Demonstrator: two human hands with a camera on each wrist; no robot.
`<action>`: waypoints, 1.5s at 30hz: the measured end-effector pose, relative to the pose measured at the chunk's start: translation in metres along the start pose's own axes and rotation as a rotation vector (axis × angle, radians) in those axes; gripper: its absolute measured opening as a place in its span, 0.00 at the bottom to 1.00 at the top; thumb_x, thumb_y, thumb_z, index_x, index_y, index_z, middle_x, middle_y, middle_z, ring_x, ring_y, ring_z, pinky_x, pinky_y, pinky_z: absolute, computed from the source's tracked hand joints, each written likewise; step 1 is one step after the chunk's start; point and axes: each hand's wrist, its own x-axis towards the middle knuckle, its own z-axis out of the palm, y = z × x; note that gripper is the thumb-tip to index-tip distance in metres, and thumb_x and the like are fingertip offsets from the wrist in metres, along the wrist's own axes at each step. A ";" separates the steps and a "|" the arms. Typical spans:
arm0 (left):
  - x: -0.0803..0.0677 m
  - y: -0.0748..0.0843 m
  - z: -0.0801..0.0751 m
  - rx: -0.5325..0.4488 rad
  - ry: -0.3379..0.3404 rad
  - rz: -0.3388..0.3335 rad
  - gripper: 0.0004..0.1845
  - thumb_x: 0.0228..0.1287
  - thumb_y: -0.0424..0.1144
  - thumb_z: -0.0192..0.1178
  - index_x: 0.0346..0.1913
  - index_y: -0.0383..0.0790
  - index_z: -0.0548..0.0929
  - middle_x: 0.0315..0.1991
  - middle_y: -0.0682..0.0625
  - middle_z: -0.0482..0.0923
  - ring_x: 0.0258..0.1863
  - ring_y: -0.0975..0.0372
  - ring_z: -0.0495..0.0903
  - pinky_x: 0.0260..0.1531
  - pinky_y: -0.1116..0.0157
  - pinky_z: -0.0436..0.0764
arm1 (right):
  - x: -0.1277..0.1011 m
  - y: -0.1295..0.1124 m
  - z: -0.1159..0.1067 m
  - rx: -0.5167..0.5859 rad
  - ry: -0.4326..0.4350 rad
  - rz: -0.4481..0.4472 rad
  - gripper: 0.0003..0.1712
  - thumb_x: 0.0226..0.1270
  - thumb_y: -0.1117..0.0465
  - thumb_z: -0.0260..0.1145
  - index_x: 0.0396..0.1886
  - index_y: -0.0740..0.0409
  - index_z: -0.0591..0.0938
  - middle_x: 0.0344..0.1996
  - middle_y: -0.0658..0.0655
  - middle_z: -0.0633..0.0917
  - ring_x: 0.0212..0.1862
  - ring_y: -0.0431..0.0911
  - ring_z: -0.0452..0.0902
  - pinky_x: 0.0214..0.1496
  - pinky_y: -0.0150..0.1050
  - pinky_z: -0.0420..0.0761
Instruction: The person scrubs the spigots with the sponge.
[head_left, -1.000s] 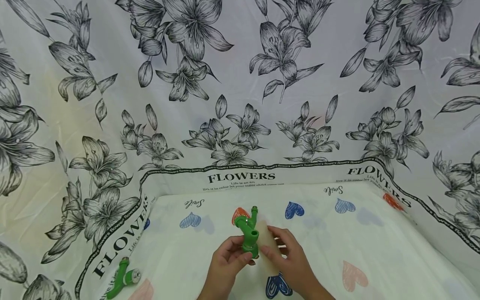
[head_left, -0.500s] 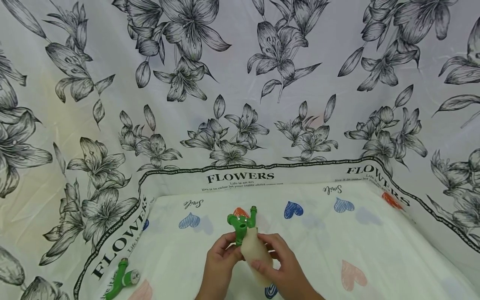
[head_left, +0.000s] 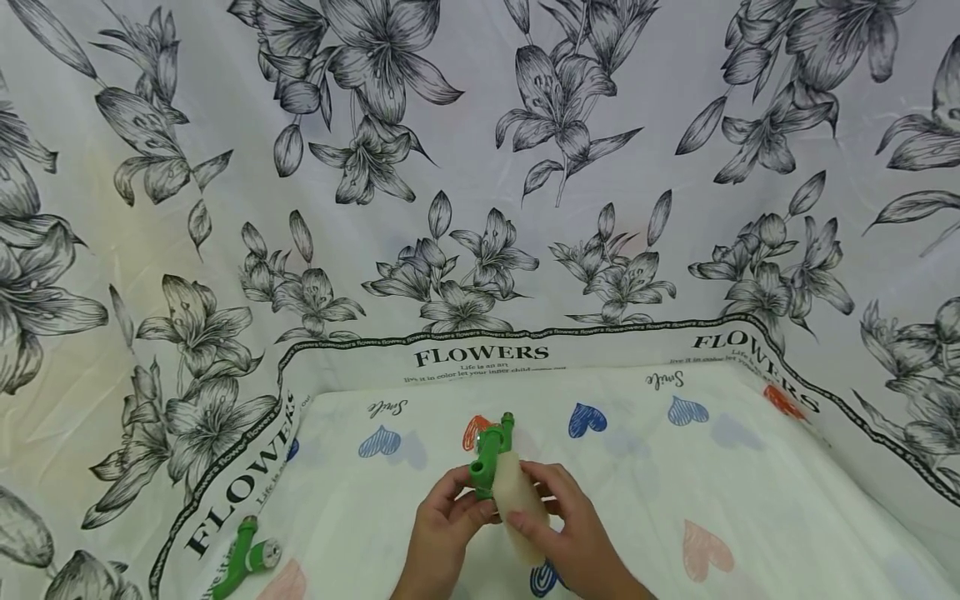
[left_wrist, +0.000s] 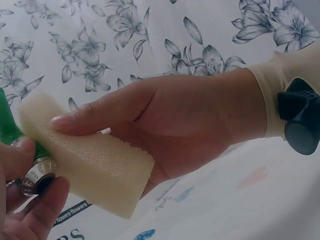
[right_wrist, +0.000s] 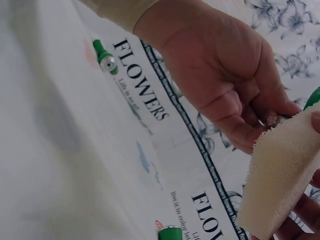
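Observation:
My left hand (head_left: 447,523) pinches a green plastic tap (head_left: 487,461) at its lower end, above the cloth-covered table. The tap's metallic-looking end ring (left_wrist: 41,174) shows between the left fingertips in the left wrist view. My right hand (head_left: 570,525) grips a cream, porous sponge block (head_left: 519,510), thumb on one face and fingers behind. The sponge lies against the tap's right side and hides part of it. In the right wrist view the sponge (right_wrist: 280,172) covers most of the tap.
A second green tap (head_left: 243,558) with a silvery end lies at the table's front left. Another green piece (right_wrist: 170,233) shows at the bottom edge of the right wrist view. A flower-print curtain (head_left: 465,167) hangs behind the heart-print tablecloth (head_left: 630,467).
The sponge has moved left against the tap, crossing over it half a second ago and now back slightly right. The tap has turned in my left fingers.

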 end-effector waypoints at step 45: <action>-0.002 0.005 -0.003 0.069 -0.062 -0.060 0.31 0.75 0.34 0.72 0.76 0.32 0.74 0.66 0.38 0.79 0.56 0.49 0.85 0.56 0.57 0.87 | 0.004 0.006 -0.010 0.015 -0.045 -0.039 0.25 0.80 0.57 0.72 0.73 0.47 0.80 0.59 0.52 0.82 0.57 0.54 0.81 0.55 0.43 0.87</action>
